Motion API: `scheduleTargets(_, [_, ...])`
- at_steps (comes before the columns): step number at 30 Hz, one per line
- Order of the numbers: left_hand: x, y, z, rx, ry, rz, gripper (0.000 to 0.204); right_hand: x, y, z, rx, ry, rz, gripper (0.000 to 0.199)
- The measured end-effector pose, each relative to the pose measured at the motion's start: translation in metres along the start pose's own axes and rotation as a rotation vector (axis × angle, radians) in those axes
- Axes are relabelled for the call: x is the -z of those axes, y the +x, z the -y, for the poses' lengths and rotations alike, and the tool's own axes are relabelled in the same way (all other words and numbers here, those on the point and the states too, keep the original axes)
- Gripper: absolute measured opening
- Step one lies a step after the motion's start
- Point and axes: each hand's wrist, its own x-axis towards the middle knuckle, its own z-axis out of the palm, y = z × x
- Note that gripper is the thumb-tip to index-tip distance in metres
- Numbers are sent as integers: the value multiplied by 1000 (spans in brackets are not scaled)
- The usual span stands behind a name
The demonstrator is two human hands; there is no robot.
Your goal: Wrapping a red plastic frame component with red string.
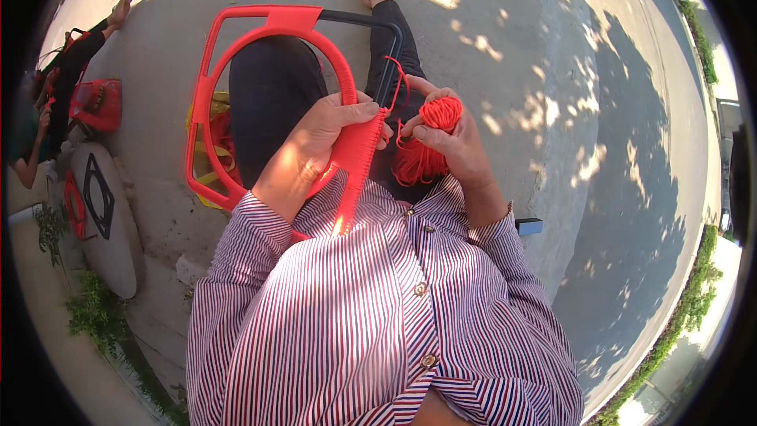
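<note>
Across my lap rests a squarish frame (206, 106) with a ring inside it, mostly wrapped in red cord. Its upper right corner and side show bare black bar. My left hand (335, 122) is closed on the frame's right side, thumb on the edge of the wrapped band. My right hand (461, 142) is closed round a ball of red yarn (440, 113) just right of the frame. A loose red strand loops between the ball and the black bar. More red yarn (419, 161) hangs below the ball.
A yellow bag (206, 189) with red stuff lies beside my left leg. At the left, another person (59, 102) sits near a red bag (96, 106). A pale oval board (98, 221) there bears a black frame and a red one. A small dark box (529, 226) stands by my right elbow.
</note>
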Motion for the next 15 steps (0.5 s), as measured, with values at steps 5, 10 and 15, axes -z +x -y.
scheduleTargets(5, [2,4,1,24,-29,9,19,-5,-12,23,-203,-151,113,38])
scheduleTargets(10, [-1,2,-1,-131,78,26,23,-5,-51,60,-203,-106,232,40])
scheduleTargets(15, [6,8,8,-37,24,7,27,-1,-63,56,-196,-83,101,37])
